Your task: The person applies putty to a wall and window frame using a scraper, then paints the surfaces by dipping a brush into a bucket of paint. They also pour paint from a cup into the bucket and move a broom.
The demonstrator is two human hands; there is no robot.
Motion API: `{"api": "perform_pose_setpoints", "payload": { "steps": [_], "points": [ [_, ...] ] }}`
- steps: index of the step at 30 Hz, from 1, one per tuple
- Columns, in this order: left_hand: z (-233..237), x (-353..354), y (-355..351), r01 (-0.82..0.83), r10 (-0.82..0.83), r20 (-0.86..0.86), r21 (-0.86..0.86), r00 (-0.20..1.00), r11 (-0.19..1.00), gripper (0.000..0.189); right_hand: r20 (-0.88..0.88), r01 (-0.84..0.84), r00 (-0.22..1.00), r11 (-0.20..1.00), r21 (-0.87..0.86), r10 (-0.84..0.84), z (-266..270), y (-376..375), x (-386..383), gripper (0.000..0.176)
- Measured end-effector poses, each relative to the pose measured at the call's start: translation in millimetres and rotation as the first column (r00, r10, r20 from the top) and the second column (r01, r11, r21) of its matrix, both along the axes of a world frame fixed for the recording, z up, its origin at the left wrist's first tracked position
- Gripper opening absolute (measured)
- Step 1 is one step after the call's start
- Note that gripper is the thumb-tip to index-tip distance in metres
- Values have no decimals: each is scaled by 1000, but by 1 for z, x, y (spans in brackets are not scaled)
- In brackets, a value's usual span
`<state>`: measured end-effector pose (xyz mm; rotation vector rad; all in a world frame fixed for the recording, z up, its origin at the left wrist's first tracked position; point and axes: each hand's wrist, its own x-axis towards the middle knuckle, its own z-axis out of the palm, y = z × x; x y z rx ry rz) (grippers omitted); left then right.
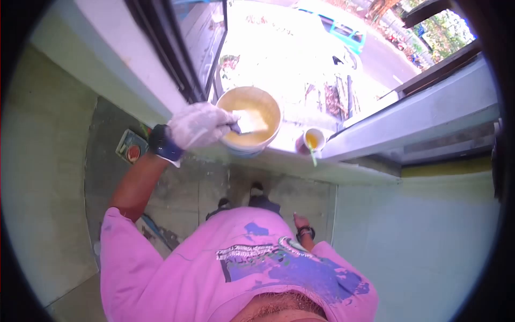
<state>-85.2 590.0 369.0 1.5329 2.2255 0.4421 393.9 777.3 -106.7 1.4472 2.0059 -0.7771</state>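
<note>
Left hand (pixel 198 125) forward, right hand (pixel 301 221) low

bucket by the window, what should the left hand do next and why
Perhaps wipe the white-ended tool on the inside of the bucket: the gloved left hand grips it within the bucket's mouth, above yellowish contents that might drip otherwise.

The shirt (pixel 236 290) is pink, printed purple; the glove (pixel 196 126) whitish; the bucket (pixel 244 150) pale, its liquid (pixel 235 107) probably mustard yellow under glare.
</note>
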Motion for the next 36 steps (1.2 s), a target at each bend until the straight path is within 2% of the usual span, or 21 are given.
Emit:
{"api": "perform_pose_setpoints", "payload": {
  "steps": [2,3,5,7,8,9,10,11,12,13,14,16,19,20,27,28,29,32,33,34,36],
  "points": [
    [-9,-1,26,71,-87,-159,-103,983,992,26,-74,123,990,992,-7,-123,45,4,-14,72],
    [-23,-4,38,94,-124,-226,-138,966,986,24,-73,201,976,978,-63,-205,27,15,-9,73],
    [-34,-9,52,119,-169,-288,-182,942,976,20,-10,149,989,988,-51,-150,14,34,-8,70],
    [-42,-13,68,134,-186,-269,-198,945,971,16,25,176,984,984,-8,-175,58,39,-26,70],
    [-47,-15,75,126,-173,-309,-168,935,978,13,9,193,981,978,74,-194,44,43,-24,74],
    [-51,-18,76,139,-161,-336,-90,928,986,12,-5,52,999,996,70,-52,5,60,-6,79],
    [-45,-16,85,80,-143,-324,-202,935,976,13,-28,41,999,999,1,-41,12,70,-11,80],
    [-68,-26,82,127,-167,-417,-122,893,984,14,17,91,996,995,45,-92,36,68,-24,80],
    [-73,-28,85,119,-162,-388,-133,907,984,14,-87,61,995,986,156,-48,18,71,-16,75],
    [-86,-36,84,159,-173,-412,-69,894,985,16,-70,72,996,989,132,-63,15,75,-17,75],
    [-83,-32,90,67,-145,-432,-189,890,980,17,-68,88,994,989,123,-80,11,81,-23,75],
    [-97,-34,86,135,-169,-499,-103,850,985,9,-86,128,989,991,41,-124,6,84,-25,77],
    [-112,-40,87,197,-207,-477,-72,854,978,11,-46,78,996,997,24,-76,20,75,-33,74],
    [-118,-41,88,167,-202,-444,-118,873,979,12,-43,43,998,999,30,-41,26,72,-34,74],
    [-144,-47,98,69,-185,-286,-373,940,925,18,-12,144,989,988,-49,-144,18,63,-24,70],
    [-145,-47,99,44,-159,-266,-392,951,919,18,-5,133,991,990,-40,-133,19,66,-24,70],
    [-146,-54,94,145,-265,-357,-330,896,933,16,-54,102,993,994,-27,-104,8,68,-18,70],
    [-111,-53,81,300,-213,-501,99,839,949,13,-38,149,988,988,-29,-150,16,74,-23,71],
    [-84,-41,86,154,-193,-473,-121,860,981,13,-32,136,990,991,7,-135,16,75,-24,71],
    [-73,-40,81,177,-190,-474,-72,860,982,13,-35,134,990,991,3,-134,14,78,-24,71],
    [-49,-20,90,-22,-109,-483,-257,869,966,11,-41,123,992,991,42,-122,20,80,-32,72]
  ]
}}
